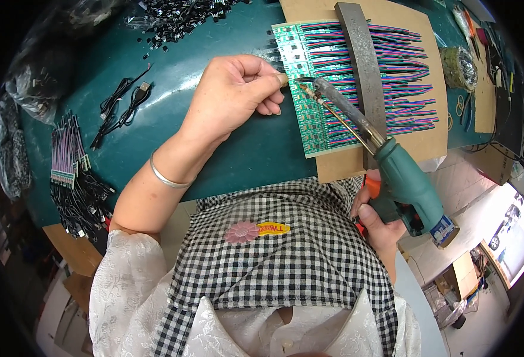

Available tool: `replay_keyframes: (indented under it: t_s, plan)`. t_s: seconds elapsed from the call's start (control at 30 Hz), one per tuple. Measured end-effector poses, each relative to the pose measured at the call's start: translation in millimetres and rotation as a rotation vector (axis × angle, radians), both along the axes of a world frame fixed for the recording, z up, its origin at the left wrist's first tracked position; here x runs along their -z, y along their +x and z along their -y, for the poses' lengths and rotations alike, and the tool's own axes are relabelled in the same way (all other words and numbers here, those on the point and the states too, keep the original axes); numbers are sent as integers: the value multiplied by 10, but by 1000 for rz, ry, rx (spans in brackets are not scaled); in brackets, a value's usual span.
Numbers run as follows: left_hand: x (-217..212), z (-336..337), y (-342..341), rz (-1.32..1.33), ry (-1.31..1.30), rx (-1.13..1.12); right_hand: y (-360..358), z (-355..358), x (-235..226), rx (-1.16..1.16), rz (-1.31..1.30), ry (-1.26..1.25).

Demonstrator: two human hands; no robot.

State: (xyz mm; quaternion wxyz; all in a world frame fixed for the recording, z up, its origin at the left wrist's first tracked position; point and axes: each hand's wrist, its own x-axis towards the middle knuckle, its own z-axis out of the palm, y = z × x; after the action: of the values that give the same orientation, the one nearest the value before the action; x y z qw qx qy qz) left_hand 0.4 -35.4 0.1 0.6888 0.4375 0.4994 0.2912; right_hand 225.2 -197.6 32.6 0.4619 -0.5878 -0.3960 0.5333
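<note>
A long green circuit board panel (307, 128) lies with colored wires (402, 86) fanning out from its right side. My left hand (235, 89) is at the panel's left edge, thumb and forefinger pinched together; whatever is between them is too small to make out. In my right hand (380, 229) is a green soldering gun (405, 178), gripped by its handle. Its dark tip rests on or just above the panel, close to my left fingertips. Small black connectors (272, 50) stick out along the panel's upper left edge.
A grey metal bar (363, 65) lies across the wires on a brown cardboard sheet (333, 169). Loose black connectors (178, 18) are heaped at the far side. At left are a black USB cable (122, 104) and bundled wired parts (74, 166). A tape roll (458, 68) stands right.
</note>
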Motion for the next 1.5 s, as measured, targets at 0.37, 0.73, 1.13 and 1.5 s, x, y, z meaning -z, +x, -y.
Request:
replay_keyframes:
  t_s: [0.37, 0.73, 1.13, 1.5]
  plan:
    - [-15, 9, 15, -15, -5, -11, -35, -38, -28, 51, -35, 26]
    - [-9, -8, 19, 15, -1, -30, -19, -102, -100, 21, -150, 65]
    - [-77, 21, -99, 21, -27, 53, -24, -96, -119, 147, -189, 95]
    - [-78, -323, -1331, -1002, 747, -375, 31, -144, -124, 130, -214, 172]
